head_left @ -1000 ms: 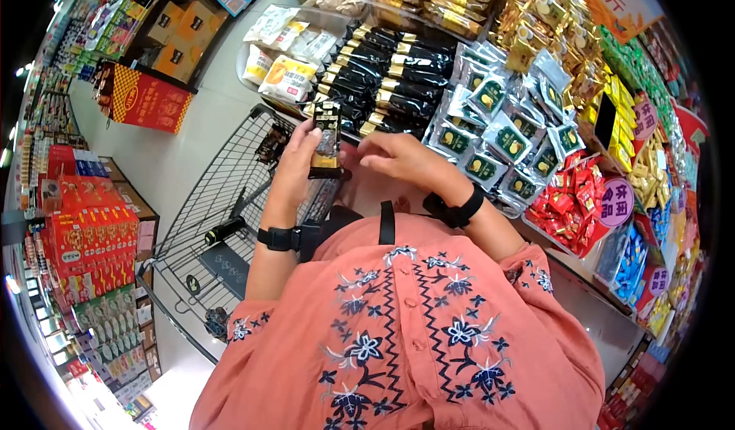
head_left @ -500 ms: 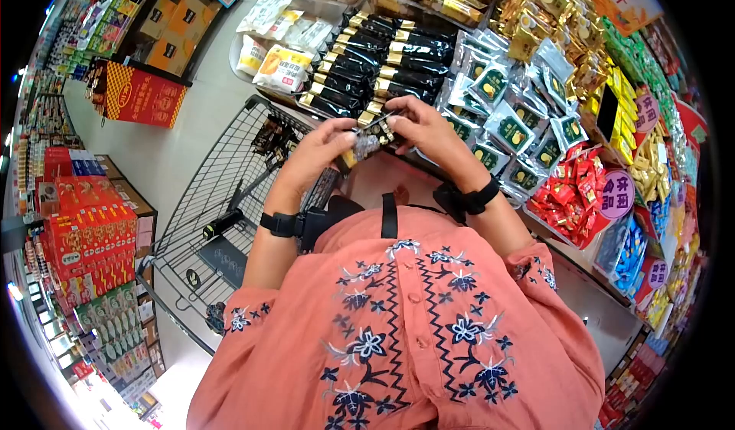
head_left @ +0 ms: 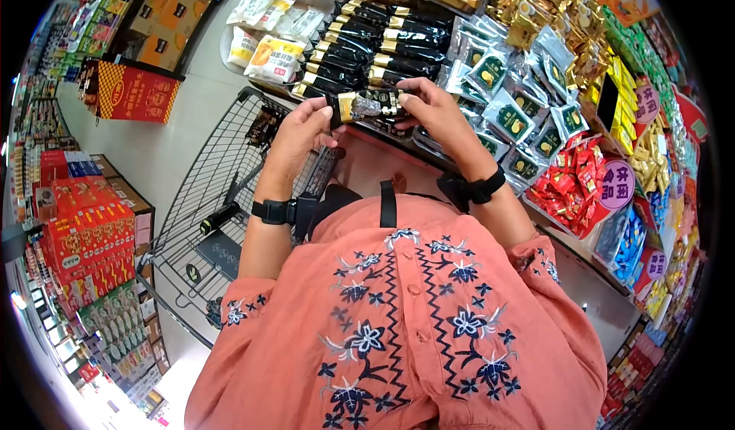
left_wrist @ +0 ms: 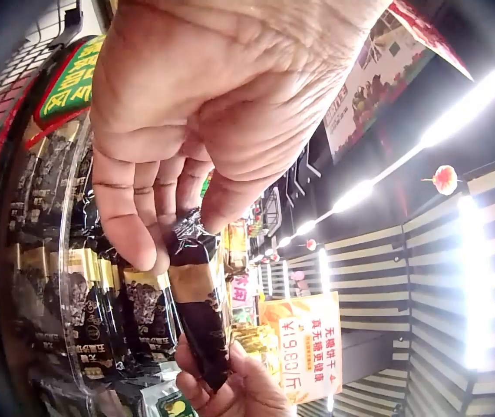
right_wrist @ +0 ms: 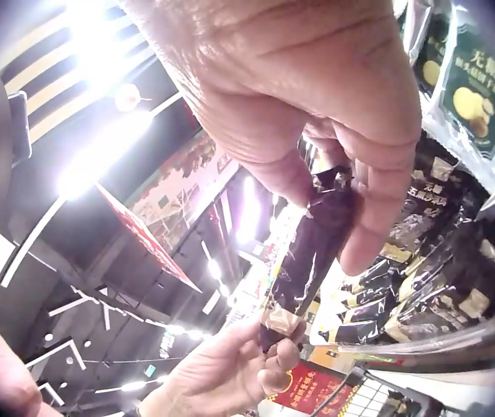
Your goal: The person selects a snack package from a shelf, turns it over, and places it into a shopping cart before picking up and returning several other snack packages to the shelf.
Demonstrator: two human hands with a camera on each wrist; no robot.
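black-and-gold snack packet [head_left: 369, 105], coral blouse [head_left: 413, 330] with navy floral embroidery

The snack packet [head_left: 369, 106] is glossy plastic film, black with a shiny gold band, and its crimped ends look crinkled in the wrist views. The black packets [head_left: 367, 47] heaped in the clear plastic bin [head_left: 230, 55] have the same slick sheen. The green-label pouches [head_left: 505, 120] are clear, wrinkled film that catches the light. The red sweets [head_left: 570, 193] come in shiny foil-like wrappers. The shopping cart [head_left: 222, 193] is bare metal wire with a dull grey finish. The blouse [head_left: 406, 330] is soft matt cloth with stitched embroidery. The wrist straps [head_left: 272, 211] look like matt black fabric or rubber.
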